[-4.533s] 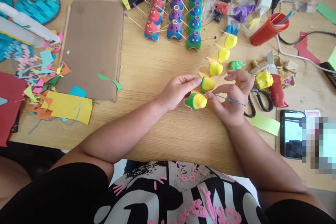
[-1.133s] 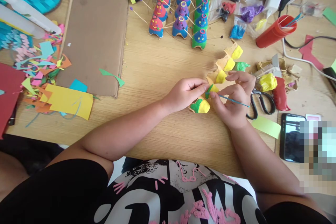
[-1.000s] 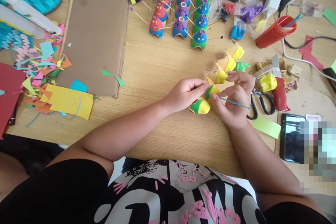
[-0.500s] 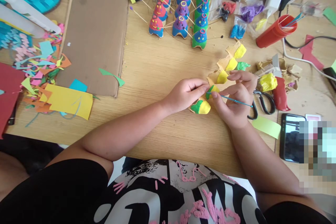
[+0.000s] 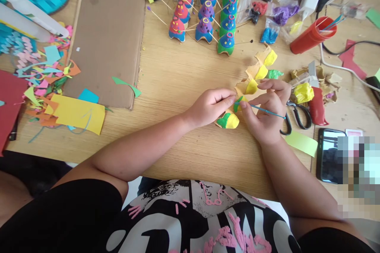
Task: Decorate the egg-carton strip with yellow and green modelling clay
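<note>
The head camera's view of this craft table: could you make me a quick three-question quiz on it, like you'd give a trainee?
1. Multiple choice: what does the right hand hold?
A) scissors
B) blue stick
C) phone

2. Fill in: the clay on the bump lowest in the picture is yellow and ____.

3. True or false: the left hand touches the tan strip.

Key: 1 B; 2 green; 3 true.

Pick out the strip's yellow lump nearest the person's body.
The end lump, lowest in the picture; the other four lie farther up the strip.
</note>
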Demonstrator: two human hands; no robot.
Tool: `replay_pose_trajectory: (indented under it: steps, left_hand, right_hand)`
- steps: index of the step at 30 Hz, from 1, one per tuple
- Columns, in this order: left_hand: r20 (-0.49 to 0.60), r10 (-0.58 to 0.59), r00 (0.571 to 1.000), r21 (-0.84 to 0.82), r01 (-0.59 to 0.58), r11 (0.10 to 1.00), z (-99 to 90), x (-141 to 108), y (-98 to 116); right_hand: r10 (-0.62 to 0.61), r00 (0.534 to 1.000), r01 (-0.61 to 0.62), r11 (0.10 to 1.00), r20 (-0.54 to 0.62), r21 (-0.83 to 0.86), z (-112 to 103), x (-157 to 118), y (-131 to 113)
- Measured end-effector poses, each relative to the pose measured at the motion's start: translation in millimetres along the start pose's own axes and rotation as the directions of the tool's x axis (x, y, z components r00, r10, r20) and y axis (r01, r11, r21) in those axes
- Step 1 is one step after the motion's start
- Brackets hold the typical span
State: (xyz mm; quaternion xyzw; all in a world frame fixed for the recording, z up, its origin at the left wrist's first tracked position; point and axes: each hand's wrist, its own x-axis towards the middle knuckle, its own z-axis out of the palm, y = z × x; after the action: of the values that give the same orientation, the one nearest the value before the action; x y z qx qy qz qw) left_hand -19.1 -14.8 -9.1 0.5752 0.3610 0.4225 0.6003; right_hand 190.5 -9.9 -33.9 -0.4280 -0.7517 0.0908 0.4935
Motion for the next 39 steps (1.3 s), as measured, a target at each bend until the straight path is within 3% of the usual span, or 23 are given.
replay_pose_trajectory:
  steps: [9, 18, 28, 39]
  left_hand:
    - [-0.028, 0.076, 0.997, 0.132, -0.071, 0.989, 1.0, -0.2, -4.3]
    - [-0.024, 0.111, 0.994, 0.147, -0.106, 0.983, 1.5, 1.2, -5.3]
    - [-0.014, 0.12, 0.993, 0.158, -0.116, 0.981, 2.1, -0.4, -5.9]
    - [-0.008, 0.153, 0.988, 0.178, -0.149, 0.973, 2.0, -1.1, -4.1]
  right_hand:
    - [-0.065, 0.998, 0.063, 0.991, 0.008, 0.116, 1.1, 5.3, 7.0]
    - [-0.008, 1.0, 0.007, 0.977, 0.004, 0.212, -1.4, 5.9, 5.1]
    - [0.013, 1.0, -0.015, 0.991, 0.019, 0.136, 0.0, 4.4, 6.8]
    - [0.084, 0.996, -0.091, 0.964, 0.04, 0.248, -2.1, 7.6, -0.6]
